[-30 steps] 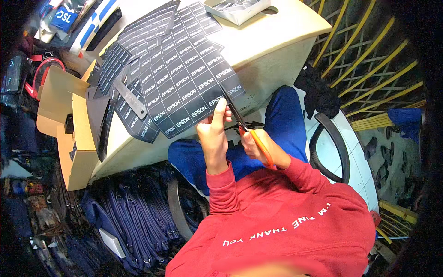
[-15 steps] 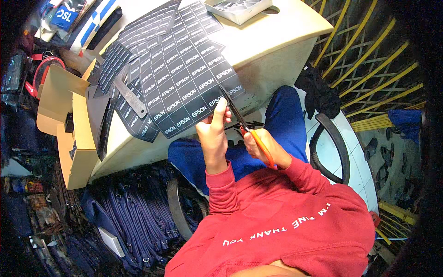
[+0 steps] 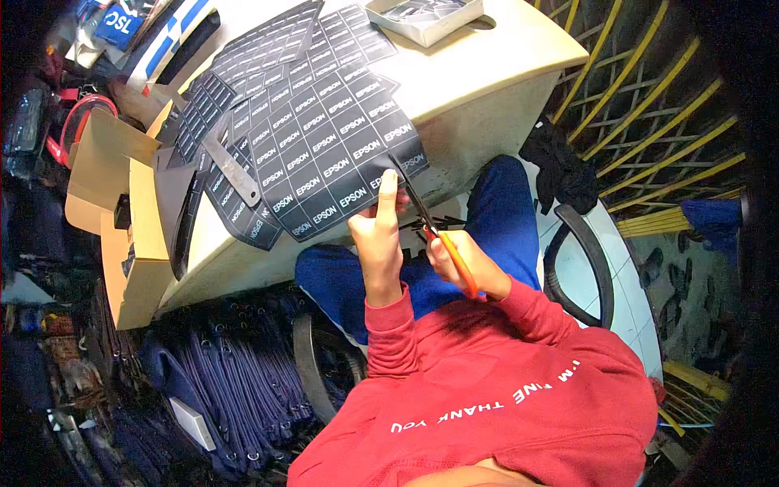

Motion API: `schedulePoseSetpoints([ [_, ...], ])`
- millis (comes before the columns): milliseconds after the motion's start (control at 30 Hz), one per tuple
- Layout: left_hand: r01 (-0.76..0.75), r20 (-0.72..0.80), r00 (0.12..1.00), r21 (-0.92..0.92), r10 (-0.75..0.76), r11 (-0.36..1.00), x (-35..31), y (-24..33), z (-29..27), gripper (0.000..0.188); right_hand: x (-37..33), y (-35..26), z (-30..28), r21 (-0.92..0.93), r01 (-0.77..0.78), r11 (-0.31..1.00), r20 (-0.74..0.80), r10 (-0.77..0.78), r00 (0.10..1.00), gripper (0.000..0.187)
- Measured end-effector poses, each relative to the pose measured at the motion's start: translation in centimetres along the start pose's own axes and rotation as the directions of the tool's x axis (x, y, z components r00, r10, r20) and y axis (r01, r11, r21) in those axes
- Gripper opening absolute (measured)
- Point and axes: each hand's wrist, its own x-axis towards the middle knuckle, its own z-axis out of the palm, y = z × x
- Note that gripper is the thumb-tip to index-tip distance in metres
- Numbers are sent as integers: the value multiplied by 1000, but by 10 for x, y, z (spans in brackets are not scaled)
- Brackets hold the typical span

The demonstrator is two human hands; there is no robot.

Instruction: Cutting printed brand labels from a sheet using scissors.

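Note:
A large black sheet (image 3: 324, 146) printed with a white grid of labels lies on the table and hangs over its near edge. My left hand (image 3: 378, 243) pinches the sheet's near right edge, thumb on top and fingers mostly hidden beneath. Orange-handled scissors (image 3: 456, 264) are gripped in my right hand (image 3: 471, 258), their dark blades reaching up along the sheet beside my left thumb. The blades are at the sheet's right-hand column; whether they are apart is hard to make out.
On the table (image 3: 487, 61) lie more black printed sheets (image 3: 264, 53), a metal ruler (image 3: 230, 170) and a white box (image 3: 426, 18) holding small dark pieces. An opened cardboard box (image 3: 138, 252) stands left. Dark blue straps (image 3: 243, 381) with metal rings hang below. A yellow folding gate (image 3: 641, 105) is right.
My left thumb has moved slightly up the sheet, covering more of a label. Both hands keep their holds, and the scissors remain at the same column; the whole view has shifted a little.

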Motion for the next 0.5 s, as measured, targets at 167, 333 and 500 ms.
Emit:
schedulePoseSetpoints([
  [167, 22, -9, 1000, -27, -22, 999, -1, 2, -1, 15, 6, 5, 1, 4, 30, 1000, 45, -30, 999, 53],
  [333, 57, -11, 998, -49, -58, 997, -4, 1, -2, 13, 14, 7, 3, 186, 37, 982, 70, -50, 996, 51],
  [500, 67, 30, 997, -16, -67, 998, -8, 4, -4, 14, 23, 1, -2, 2, 105, 994, 51, -105, 993, 57],
])
